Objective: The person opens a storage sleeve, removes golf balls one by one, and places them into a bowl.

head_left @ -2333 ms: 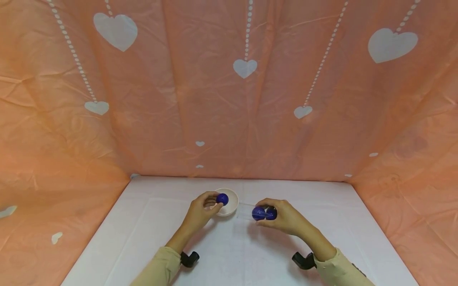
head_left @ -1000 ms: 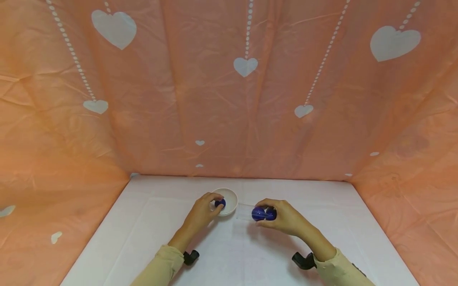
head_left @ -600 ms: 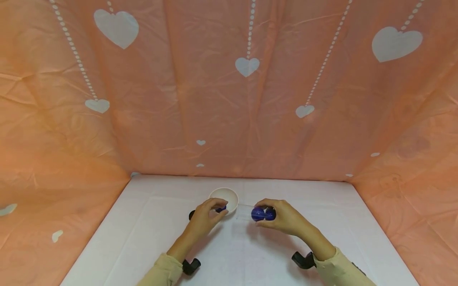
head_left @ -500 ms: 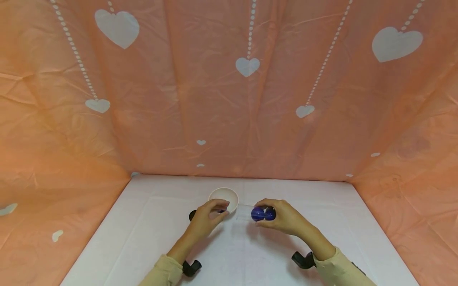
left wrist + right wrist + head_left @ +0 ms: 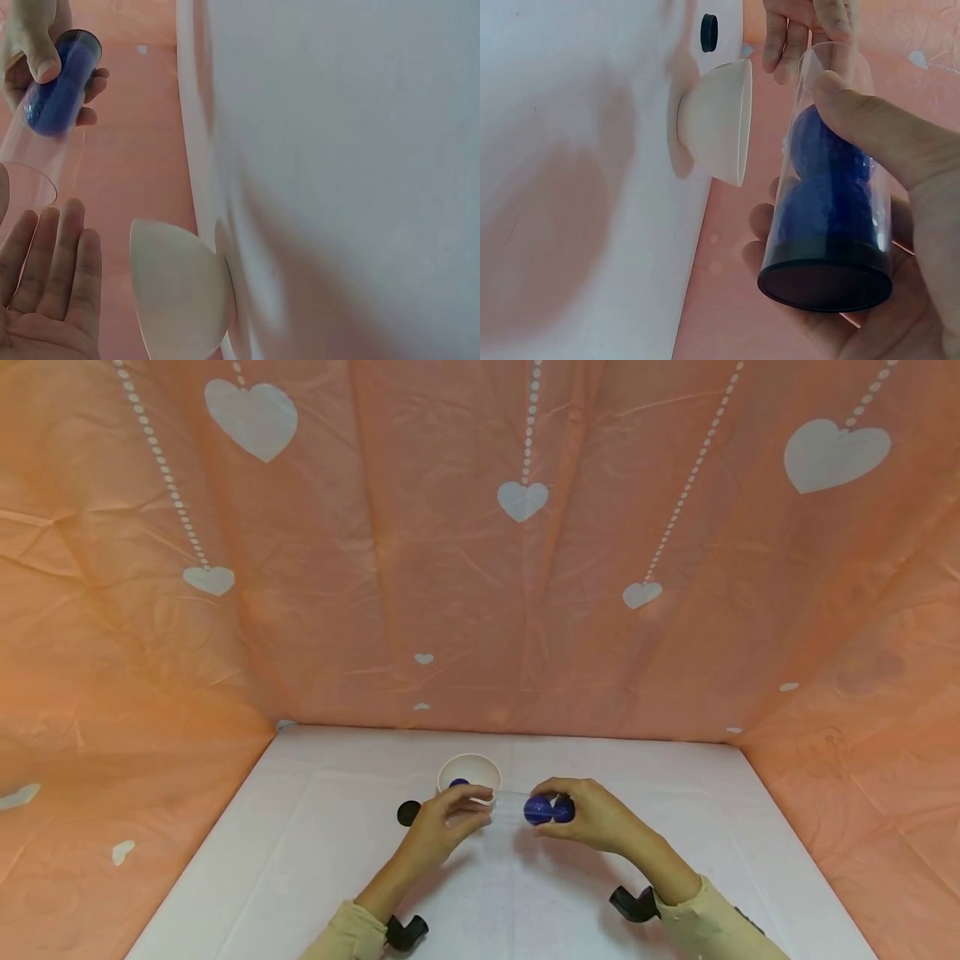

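My right hand (image 5: 592, 810) grips a clear plastic tube (image 5: 787, 202) held sideways above the table, its black-capped end toward my right palm. Two dark blue balls (image 5: 537, 811) sit inside at the capped end. My left hand (image 5: 442, 822) holds nothing. Its fingers are extended, with the fingertips right at the tube's uncapped mouth; in the left wrist view the palm (image 5: 49, 330) shows bare. Behind the left hand stands a cream bowl (image 5: 480, 768), and another blue ball (image 5: 459, 783) shows in it, partly hidden by that hand.
A round black cap (image 5: 408, 813) lies on the white-covered table (image 5: 337, 860) left of the bowl. Orange cloth (image 5: 450, 568) with white hearts walls the table at the back and both sides. A black camera mount (image 5: 633, 904) sticks out from the right wrist.
My left hand held a blue ball over the bowl, lowered it in and let go. It then moved right to the tube's mouth, uncovering the black cap. The right hand stays nearly still.
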Available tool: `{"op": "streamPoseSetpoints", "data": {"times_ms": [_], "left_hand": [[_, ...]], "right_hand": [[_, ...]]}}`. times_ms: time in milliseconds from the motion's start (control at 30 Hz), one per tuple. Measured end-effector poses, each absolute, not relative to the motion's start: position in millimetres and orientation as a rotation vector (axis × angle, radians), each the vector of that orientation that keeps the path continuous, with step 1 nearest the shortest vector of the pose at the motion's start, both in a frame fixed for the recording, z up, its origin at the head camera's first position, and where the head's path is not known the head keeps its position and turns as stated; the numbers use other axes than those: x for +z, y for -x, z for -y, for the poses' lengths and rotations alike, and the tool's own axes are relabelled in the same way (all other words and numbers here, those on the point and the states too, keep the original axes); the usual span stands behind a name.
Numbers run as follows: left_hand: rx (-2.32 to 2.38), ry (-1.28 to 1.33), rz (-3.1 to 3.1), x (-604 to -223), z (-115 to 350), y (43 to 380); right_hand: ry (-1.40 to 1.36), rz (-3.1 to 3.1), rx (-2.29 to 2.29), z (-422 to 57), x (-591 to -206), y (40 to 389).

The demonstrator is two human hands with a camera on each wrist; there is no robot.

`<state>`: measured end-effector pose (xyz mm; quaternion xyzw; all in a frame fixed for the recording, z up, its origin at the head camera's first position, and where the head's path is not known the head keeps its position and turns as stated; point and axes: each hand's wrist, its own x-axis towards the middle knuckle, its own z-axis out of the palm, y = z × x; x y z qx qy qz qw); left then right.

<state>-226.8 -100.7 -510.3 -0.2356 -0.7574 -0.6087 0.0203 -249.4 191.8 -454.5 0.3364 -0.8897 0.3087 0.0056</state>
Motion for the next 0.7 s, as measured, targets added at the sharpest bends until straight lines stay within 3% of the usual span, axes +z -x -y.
{"op": "streamPoseSetpoints", "data": {"times_ms": [700], "left_hand": [[-1.899,0.738,2.306,-520.7,96.8,229.7]], "right_hand": [[-1.09,2.81,0.898,-191.2,-449.7,253.2]]}}
